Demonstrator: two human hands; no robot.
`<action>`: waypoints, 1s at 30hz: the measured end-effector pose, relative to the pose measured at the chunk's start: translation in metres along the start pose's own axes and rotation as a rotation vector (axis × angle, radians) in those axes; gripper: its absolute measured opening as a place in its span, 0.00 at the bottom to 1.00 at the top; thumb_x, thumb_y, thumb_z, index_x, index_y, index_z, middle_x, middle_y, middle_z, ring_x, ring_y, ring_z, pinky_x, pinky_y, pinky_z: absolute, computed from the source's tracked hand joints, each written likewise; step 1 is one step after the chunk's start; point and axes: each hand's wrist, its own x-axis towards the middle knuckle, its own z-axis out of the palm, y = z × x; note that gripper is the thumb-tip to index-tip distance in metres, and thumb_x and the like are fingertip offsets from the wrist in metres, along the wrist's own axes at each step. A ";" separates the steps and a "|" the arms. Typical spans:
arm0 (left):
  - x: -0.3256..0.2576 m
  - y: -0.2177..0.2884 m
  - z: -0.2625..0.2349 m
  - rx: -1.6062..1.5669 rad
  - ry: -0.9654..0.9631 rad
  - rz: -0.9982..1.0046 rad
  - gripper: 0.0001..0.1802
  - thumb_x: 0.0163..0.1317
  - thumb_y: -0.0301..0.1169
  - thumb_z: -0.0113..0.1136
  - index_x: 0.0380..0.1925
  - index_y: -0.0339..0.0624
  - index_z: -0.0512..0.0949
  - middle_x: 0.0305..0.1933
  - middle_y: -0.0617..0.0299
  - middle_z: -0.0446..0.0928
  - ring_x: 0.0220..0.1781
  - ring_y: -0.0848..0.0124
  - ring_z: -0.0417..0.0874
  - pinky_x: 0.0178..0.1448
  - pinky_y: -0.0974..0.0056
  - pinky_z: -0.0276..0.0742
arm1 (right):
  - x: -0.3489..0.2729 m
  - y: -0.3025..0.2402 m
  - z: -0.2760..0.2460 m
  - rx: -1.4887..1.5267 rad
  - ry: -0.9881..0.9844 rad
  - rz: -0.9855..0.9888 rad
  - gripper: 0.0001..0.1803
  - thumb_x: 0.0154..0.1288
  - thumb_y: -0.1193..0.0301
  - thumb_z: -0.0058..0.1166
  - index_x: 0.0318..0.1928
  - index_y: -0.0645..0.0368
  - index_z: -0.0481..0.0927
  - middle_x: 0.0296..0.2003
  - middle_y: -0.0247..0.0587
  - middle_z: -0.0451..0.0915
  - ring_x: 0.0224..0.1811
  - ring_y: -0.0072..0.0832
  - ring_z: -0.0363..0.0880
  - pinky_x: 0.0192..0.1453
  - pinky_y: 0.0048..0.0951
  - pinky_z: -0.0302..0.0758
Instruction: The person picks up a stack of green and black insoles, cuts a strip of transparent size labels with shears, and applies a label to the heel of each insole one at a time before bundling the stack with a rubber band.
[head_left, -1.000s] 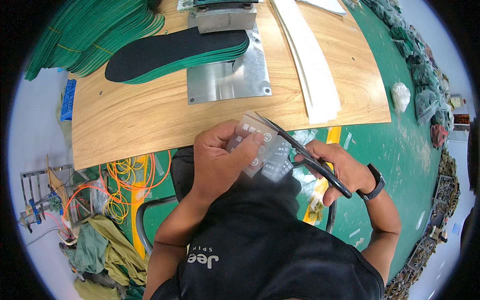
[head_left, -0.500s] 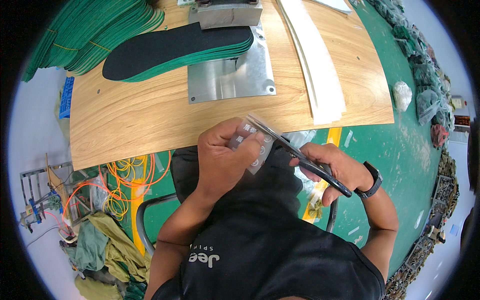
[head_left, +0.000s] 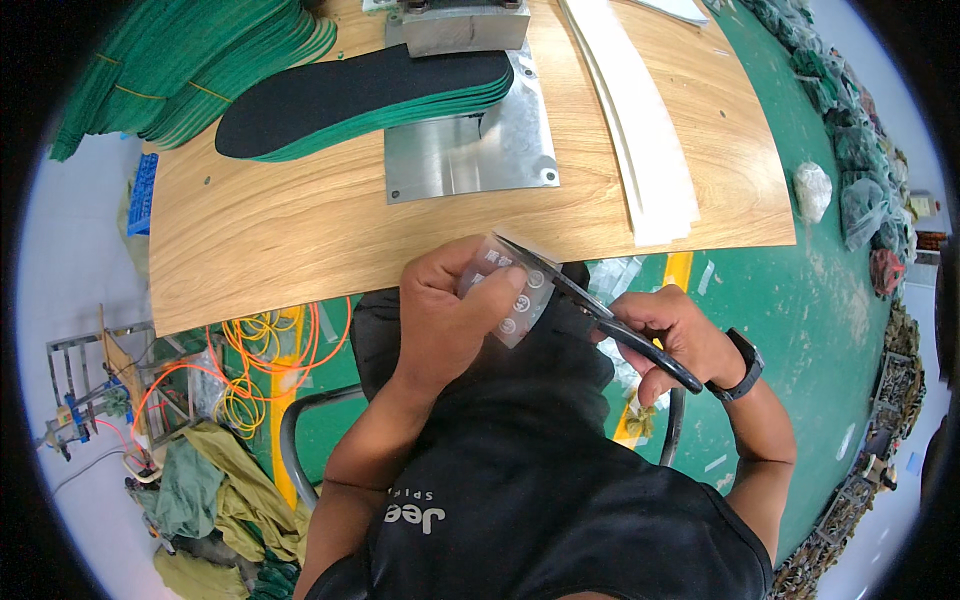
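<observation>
Scissors (head_left: 590,305) sit gripped in the right hand (head_left: 675,330), blades seemingly biting a clear printed plastic sheet (head_left: 510,290) that the left hand (head_left: 450,315) pinches between thumb and fingers, just off the wooden table (head_left: 300,230) edge.

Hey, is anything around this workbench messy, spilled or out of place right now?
Mostly the floor. Orange and yellow cords lie in a loose tangle under the wooden table, beside crumpled green cloth. Pale scraps litter the green floor. The black and green insoles are neatly stacked.
</observation>
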 end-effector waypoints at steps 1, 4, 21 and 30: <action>-0.001 0.001 -0.001 -0.032 -0.021 -0.009 0.05 0.60 0.23 0.55 0.28 0.33 0.78 0.24 0.65 0.77 0.22 0.83 0.73 0.25 0.76 0.69 | -0.001 0.001 0.000 -0.024 0.002 -0.004 0.41 0.34 0.43 0.74 0.41 0.64 0.79 0.16 0.23 0.70 0.16 0.13 0.66 0.21 0.17 0.59; -0.003 0.000 -0.006 -0.038 -0.074 -0.011 0.07 0.63 0.24 0.53 0.29 0.33 0.78 0.24 0.65 0.78 0.22 0.84 0.73 0.26 0.76 0.68 | -0.002 -0.005 0.001 -0.025 -0.013 0.013 0.37 0.36 0.49 0.76 0.40 0.64 0.78 0.20 0.35 0.71 0.21 0.20 0.67 0.26 0.22 0.64; -0.014 -0.001 0.002 0.135 -0.049 0.002 0.07 0.61 0.24 0.56 0.26 0.33 0.79 0.22 0.66 0.78 0.20 0.85 0.72 0.23 0.77 0.66 | -0.012 -0.009 0.003 -0.261 0.021 -0.065 0.32 0.36 0.53 0.77 0.33 0.62 0.75 0.21 0.43 0.70 0.21 0.32 0.67 0.26 0.29 0.65; -0.015 0.000 0.002 0.181 -0.024 0.004 0.06 0.60 0.24 0.56 0.26 0.34 0.80 0.23 0.66 0.79 0.21 0.84 0.73 0.25 0.77 0.67 | -0.014 -0.004 0.015 -0.204 0.100 -0.115 0.31 0.38 0.53 0.76 0.31 0.63 0.74 0.18 0.42 0.68 0.18 0.32 0.65 0.23 0.29 0.63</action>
